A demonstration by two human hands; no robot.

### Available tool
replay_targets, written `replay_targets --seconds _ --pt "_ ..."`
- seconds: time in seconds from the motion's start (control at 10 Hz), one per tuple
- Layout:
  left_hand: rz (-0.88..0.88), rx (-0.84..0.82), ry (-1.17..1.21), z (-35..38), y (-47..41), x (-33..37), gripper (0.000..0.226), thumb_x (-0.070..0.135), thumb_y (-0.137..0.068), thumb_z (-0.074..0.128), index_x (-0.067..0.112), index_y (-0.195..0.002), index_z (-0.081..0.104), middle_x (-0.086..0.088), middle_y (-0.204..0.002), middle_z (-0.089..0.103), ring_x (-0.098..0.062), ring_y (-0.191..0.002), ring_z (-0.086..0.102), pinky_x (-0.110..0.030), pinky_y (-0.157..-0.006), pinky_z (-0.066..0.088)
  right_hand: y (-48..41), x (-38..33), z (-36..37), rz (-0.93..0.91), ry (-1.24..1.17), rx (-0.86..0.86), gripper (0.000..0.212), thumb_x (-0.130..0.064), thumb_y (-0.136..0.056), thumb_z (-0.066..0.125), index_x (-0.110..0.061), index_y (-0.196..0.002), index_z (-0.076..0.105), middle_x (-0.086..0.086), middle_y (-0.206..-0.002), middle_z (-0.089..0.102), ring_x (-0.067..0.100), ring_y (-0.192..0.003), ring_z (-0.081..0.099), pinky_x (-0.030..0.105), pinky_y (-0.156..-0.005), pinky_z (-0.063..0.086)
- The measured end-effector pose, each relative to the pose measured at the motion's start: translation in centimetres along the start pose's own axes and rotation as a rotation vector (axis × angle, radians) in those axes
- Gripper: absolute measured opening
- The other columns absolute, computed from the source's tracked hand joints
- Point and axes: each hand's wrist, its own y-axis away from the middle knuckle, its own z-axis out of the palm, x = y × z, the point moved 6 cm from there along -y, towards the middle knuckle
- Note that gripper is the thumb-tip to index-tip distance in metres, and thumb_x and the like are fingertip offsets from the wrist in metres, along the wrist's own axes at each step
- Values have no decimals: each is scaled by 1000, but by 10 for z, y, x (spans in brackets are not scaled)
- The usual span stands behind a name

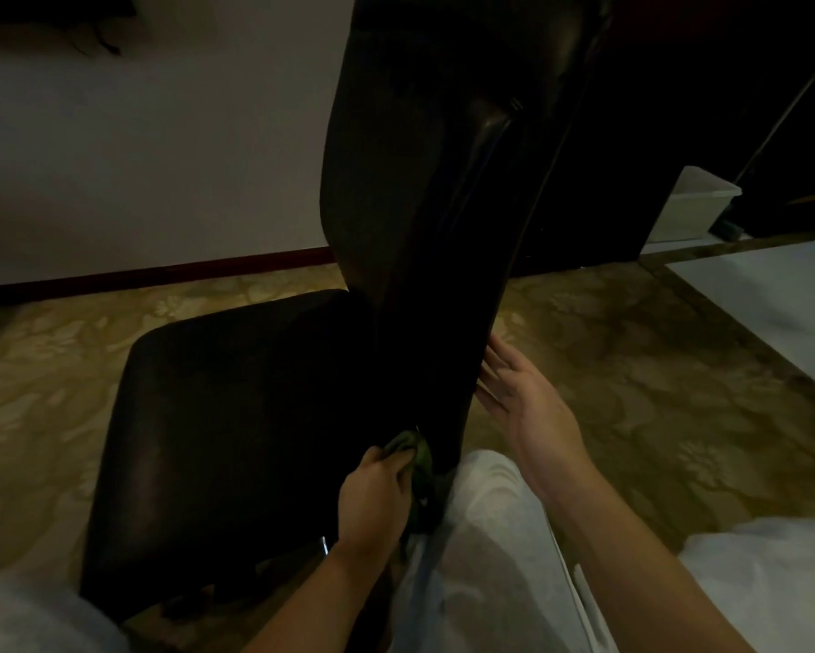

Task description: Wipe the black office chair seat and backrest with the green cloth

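The green cloth (411, 449) is bunched in the left hand (372, 497), low on the black office chair (433, 285), where the backrest (419, 157) meets the seat (217, 417). The fingers of this hand are curled around the cloth and press it against the dark cover. The right hand (523, 398) is open, and its straight fingers touch the rear edge of the backrest, I think to steady it. The cloth looks soft and light, so it will fold easily. A full grip on the bunch seems better than a pinch at one corner. The chair cover looks smooth and a little shiny, so the cloth should glide on it. Such a chair may turn under pressure, so its backrest edge is a sensible place to hold. The chair stands on a patterned carpet (631, 369).
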Motion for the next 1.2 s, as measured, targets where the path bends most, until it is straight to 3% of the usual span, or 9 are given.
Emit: replay_targets --seconds 0.1,0.3,0.4,0.5,0.6,0.7,0.8,1.0,1.2 --pt "127 115 121 -20 6 22 28 13 -91 70 20 -117 74 -3 -109 67 -17 -74 69 -23 -66 56 2 3 2 -8 10 3 49 -5 -101 28 -24 -142 47 -9 -137 57 9 -129 51 42 -114 34" --pt "222 295 187 -47 -13 63 22 18 -92 65 15 -112 75 0 -98 64 -9 -69 60 -10 -61 42 8 1 11 -37 70 25 49 -7 -101 34 -42 -131 52 -20 -133 57 1 -126 51 31 -108 40" --pt "220 280 107 -29 -16 57 19 16 -88 68 14 -104 77 -3 -96 65 -16 -62 63 -18 -54 46 8 -1 11 -42 95 55 50 -5 -100 37 -44 -129 52 -20 -134 57 -2 -125 50 27 -104 41" --pt "234 253 49 -18 -19 51 17 12 -84 76 15 -100 78 -4 -94 66 -17 -58 63 -18 -51 41 8 -3 16 -57 108 75 51 -3 -100 39 -44 -131 45 -25 -125 58 -13 -114 54 13 -90 47" --pt "245 165 -40 -11 -29 53 15 16 -88 71 21 -100 78 -2 -99 66 -20 -61 64 -25 -50 50 3 -2 19 -89 180 75 58 -5 -100 44 -45 -141 33 -31 -125 50 -25 -105 49 3 -82 43" --pt "111 -68 -246 8 -35 26 28 18 -97 52 29 -111 73 -1 -114 62 -25 -83 67 -33 -68 55 2 9 25 -81 278 40 63 -16 -100 49 -50 -147 23 -27 -143 42 -12 -126 43 20 -104 41" --pt "7 -218 -263 7 -26 -13 36 18 -100 43 34 -119 69 0 -120 56 -26 -91 65 -35 -78 54 11 29 27 -38 345 74 67 -21 -100 50 -54 -148 16 -26 -149 36 2 -135 40 39 -111 39" --pt "-19 -107 -124 -37 -24 -44 30 26 -102 51 29 -128 66 -5 -114 58 -27 -84 64 -35 -70 54 19 69 47 161 384 108 64 -22 -100 49 -37 -154 17 -8 -153 35 14 -141 34 43 -114 35" --pt "-94 -45 -46 -105 -60 -62 37 29 -101 52 32 -138 57 1 -117 52 -20 -92 61 -31 -78 55 7 65 110 221 532 14 48 -29 -98 53 -31 -144 41 -8 -136 49 17 -125 49 30 -95 44"
